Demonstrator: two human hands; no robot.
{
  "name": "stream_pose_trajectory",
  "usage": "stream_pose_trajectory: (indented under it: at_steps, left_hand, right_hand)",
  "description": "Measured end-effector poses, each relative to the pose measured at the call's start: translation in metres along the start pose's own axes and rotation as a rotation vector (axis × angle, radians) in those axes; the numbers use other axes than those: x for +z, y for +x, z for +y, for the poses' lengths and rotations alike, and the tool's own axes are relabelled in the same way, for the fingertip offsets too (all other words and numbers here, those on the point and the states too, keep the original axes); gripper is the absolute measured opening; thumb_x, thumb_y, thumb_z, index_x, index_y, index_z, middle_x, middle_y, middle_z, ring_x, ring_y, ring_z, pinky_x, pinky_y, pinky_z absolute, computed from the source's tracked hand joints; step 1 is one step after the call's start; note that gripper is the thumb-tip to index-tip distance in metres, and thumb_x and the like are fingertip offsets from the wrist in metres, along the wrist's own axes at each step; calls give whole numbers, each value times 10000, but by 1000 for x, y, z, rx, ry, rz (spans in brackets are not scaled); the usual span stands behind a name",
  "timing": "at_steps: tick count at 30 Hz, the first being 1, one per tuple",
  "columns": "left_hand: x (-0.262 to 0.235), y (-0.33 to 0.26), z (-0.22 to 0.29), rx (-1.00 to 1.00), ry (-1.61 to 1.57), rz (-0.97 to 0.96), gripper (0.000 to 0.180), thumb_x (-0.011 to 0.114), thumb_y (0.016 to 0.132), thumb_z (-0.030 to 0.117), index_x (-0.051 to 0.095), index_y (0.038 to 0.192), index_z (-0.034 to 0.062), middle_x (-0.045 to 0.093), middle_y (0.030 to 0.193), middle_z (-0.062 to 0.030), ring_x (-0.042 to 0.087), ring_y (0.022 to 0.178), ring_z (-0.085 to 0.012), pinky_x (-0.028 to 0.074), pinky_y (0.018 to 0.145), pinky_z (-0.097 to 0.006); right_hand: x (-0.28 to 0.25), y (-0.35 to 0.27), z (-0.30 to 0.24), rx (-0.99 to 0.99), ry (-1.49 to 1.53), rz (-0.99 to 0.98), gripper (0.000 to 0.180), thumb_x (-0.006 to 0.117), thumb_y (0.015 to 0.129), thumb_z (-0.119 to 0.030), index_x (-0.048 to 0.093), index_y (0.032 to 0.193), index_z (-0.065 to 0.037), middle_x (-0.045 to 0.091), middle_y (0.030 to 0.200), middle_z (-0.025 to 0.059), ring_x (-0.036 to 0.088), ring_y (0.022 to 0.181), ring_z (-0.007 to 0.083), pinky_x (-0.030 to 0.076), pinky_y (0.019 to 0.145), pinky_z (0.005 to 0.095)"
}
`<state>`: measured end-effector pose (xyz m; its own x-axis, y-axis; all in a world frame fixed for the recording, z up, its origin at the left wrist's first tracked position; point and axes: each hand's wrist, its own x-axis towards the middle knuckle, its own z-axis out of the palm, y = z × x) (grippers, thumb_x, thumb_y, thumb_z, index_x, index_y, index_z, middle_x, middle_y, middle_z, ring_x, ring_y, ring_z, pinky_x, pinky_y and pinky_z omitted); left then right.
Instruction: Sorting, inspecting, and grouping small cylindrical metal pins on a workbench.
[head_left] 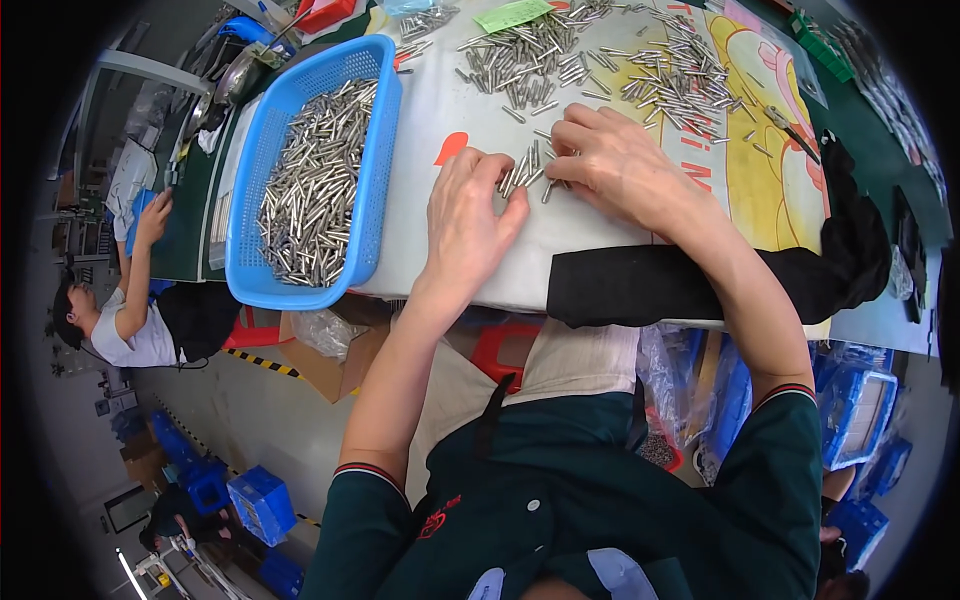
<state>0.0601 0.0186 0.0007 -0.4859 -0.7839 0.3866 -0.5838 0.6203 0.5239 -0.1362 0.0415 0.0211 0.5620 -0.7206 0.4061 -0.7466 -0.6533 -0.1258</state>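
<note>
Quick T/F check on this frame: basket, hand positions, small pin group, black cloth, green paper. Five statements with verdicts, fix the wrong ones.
1. The blue plastic basket holds many metal pins. True.
2. The left hand and right hand are both at a small group of pins. True.
3. The basket is to the right of both hands. False: it is to their left.
4. The black cloth lies inside the basket. False: it lies along the near table edge, right of the basket.
5. A green paper lies by the near table edge. False: it lies at the far pin pile.
</note>
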Motion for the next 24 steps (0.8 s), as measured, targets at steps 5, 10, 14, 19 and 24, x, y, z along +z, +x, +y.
stream_pose_trajectory:
  at_steps: [5, 10, 14, 19, 24]
  left_hand:
    - [-1, 1, -2, 44, 69, 14, 156, 636, 690, 35, 604, 840, 9, 531, 807, -118, 535, 795, -292, 436, 716, -391]
    - [-10, -7, 0, 2, 35, -22, 124, 630, 690, 8, 606, 811, 4, 542, 811, -116, 547, 798, -293, 444, 714, -397]
    - [-16, -11, -1, 8, 55, -15, 118, 633, 689, 7, 606, 803, 3, 551, 809, -118, 553, 796, -294, 449, 707, -400]
    - [-17, -12, -4, -12, 111, -34, 100, 640, 690, 10, 600, 782, 6, 559, 763, -111, 564, 750, -289, 454, 683, -399]
    - [-22, -18, 0, -50, -16, -73, 100, 651, 694, 0, 597, 777, 9, 561, 758, -107, 566, 742, -285, 453, 675, -396]
  right_hand:
    - [-1, -1, -6, 36, -68, -1, 55, 621, 639, -76, 616, 675, -36, 556, 785, 57, 532, 864, 208, 459, 711, 333]
    - [0, -5, -14, 84, -64, 11, 60, 599, 639, -80, 619, 664, -29, 565, 752, 64, 545, 844, 210, 462, 706, 319]
    - [-1, -3, -17, 61, -108, -21, 60, 613, 644, -62, 575, 654, -18, 542, 744, 78, 530, 817, 235, 461, 702, 337]
    - [2, -4, -15, 94, -61, -9, 91, 631, 661, -64, 551, 670, -22, 518, 753, 78, 511, 795, 244, 456, 679, 346]
    - [5, 11, -23, 62, 105, 213, 87, 649, 626, -81, 594, 660, -24, 544, 710, 61, 540, 780, 225, 478, 647, 343]
